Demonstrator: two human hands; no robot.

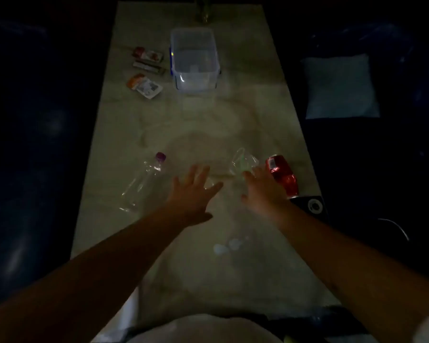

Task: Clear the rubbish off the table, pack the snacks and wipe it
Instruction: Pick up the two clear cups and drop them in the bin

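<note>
Where a dim room leaves a pale marbled table lit, left hand and right hand spread wide, empty, nearer than the clear container; snack packets left of it, red can, bottle nearer

A polished, marble-veined table is seen under dim light, on which clear glossy plastic is noted for the storage box and lying bottle, shiny red metal for the can, and glossy film for the snack packets.
</note>
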